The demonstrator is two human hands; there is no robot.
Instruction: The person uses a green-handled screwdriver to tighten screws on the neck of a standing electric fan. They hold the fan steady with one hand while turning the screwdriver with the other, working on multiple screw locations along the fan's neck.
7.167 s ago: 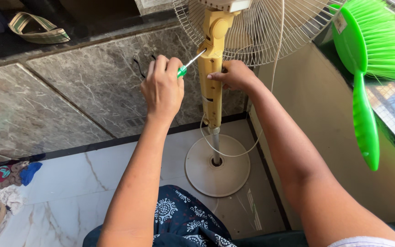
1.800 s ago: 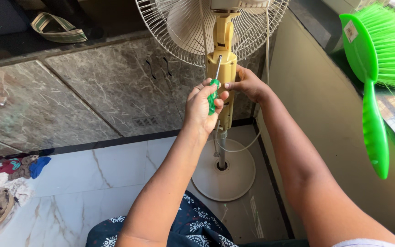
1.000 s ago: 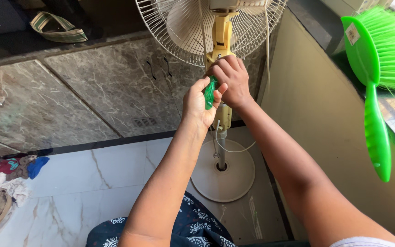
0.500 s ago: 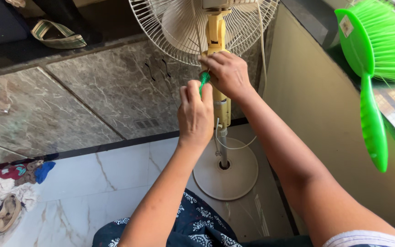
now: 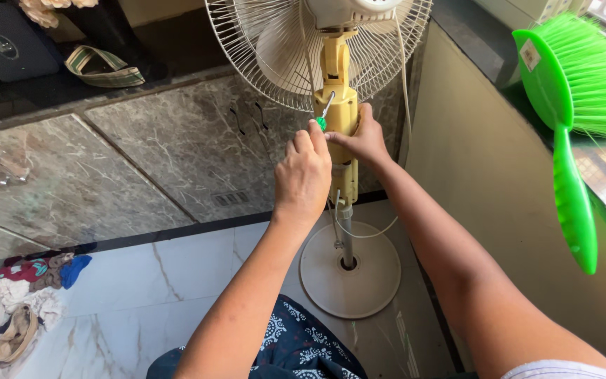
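Centrally, a green-handled screwdriver (image 5: 324,116) gripped in the closed fingers of the left hand (image 5: 304,174), tip set against the yellow fan column (image 5: 337,105), column clasped by the right hand (image 5: 363,138), round base (image 5: 350,270) planted on marble floor (image 5: 135,295).

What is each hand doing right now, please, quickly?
Left hand: closed around a green-handled screwdriver, tip against the fan's yellow column.
Right hand: closed on that column, steadying it.
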